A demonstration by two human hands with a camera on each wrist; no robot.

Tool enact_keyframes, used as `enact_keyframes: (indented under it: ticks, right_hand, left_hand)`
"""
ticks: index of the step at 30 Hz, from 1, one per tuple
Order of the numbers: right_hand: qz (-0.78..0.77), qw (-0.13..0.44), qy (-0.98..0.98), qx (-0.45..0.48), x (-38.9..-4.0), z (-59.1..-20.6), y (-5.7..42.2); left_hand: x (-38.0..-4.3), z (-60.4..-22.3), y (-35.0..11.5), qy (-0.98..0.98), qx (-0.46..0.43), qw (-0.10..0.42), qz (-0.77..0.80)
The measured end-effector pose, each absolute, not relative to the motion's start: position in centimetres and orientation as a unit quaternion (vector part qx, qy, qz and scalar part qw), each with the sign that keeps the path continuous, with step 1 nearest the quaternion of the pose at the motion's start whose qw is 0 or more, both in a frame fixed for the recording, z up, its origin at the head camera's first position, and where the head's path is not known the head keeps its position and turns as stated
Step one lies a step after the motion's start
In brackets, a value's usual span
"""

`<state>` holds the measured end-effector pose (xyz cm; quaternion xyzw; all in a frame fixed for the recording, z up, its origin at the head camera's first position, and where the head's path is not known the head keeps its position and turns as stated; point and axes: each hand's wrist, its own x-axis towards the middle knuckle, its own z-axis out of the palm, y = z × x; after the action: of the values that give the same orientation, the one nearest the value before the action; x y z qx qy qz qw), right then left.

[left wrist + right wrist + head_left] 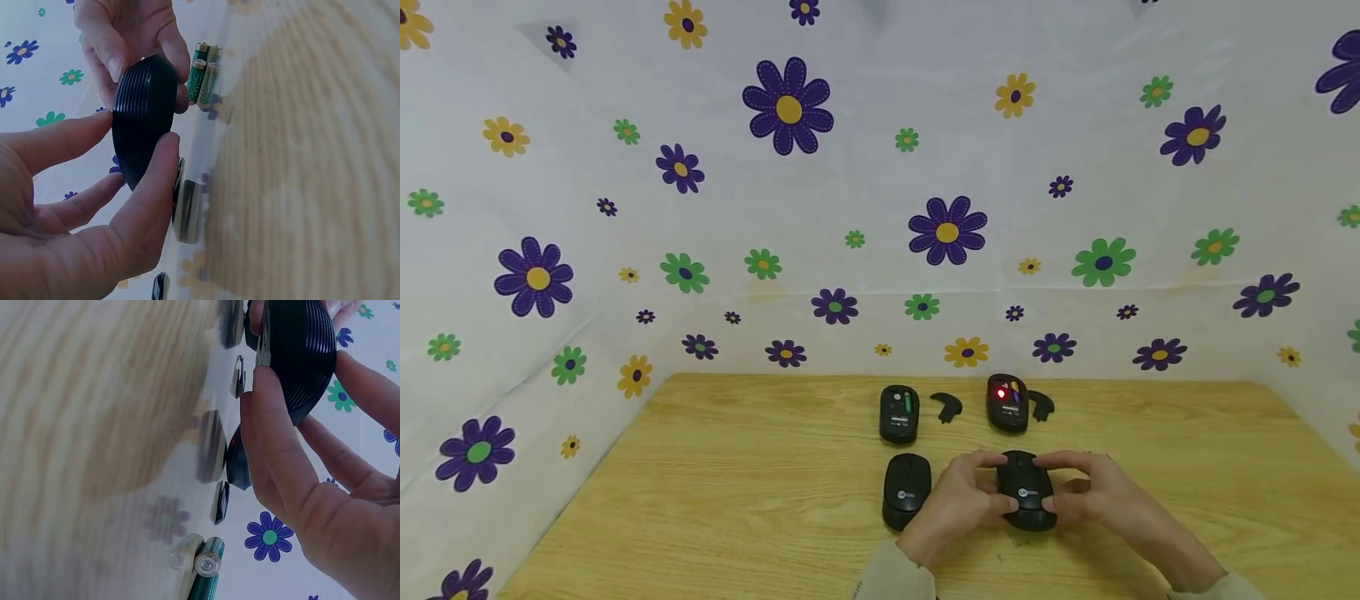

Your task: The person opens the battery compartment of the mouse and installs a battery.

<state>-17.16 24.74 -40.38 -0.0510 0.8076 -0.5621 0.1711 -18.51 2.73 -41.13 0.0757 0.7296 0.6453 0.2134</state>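
Black mouse (1024,477) is lying between your two grips, long axis running away from you.

You're pinching it from both flanks: left grip (958,500) is clamping its left side, right grip (1108,502) its right, index fingers bearing on the far end, thumbs pressing nearer you. Neither grip is sitting closer; both are touching. Its logo is facing up, and the wrist views are showing it apparently clear of the table (760,467). A second mouse (907,479) is resting just left of your left grip, partly hiding behind it. Beyond both grips, an opened mouse (899,427) and a lit mouse (1007,419) are lying underside up, loose covers (949,408) sitting beside them. Batteries (199,81) are showing past your right grip in the left wrist view.
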Motion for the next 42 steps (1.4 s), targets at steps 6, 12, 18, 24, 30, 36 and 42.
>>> enact_keyframes:
  ticks: [6,12,18,24,30,36,42]
  right_hand:
    - [-0.574,0.17,0.798,-0.071,-16.9,-40.3,25.0]
    - [-0.568,0.16,0.805,-0.062,-16.7,-39.9,24.9]
    - [-0.574,0.146,0.803,-0.062,-16.5,-39.5,24.8]
    - [-0.591,0.144,0.79,-0.081,-16.2,-39.2,24.7]
    - [-0.593,0.146,0.787,-0.087,-16.1,-38.7,24.6]
    - [-0.593,0.154,0.785,-0.091,-15.8,-38.3,24.6]
    - [-0.616,0.171,0.761,-0.109,-15.8,-38.1,24.8]
  left_hand:
    - [-18.4,-41.0,2.9,0.717,0.076,0.223,0.657]
    - [-18.2,-40.8,3.0,0.723,0.082,0.214,0.652]
    - [-18.2,-40.2,2.5,0.723,0.104,0.217,0.647]
    - [-18.2,-39.4,2.1,0.724,0.11,0.228,0.641]
    - [-17.8,-39.0,1.6,0.728,0.122,0.223,0.637]
    - [-17.5,-38.8,1.2,0.731,0.113,0.224,0.635]
    - [-17.5,-38.6,0.8,0.742,0.122,0.214,0.623]
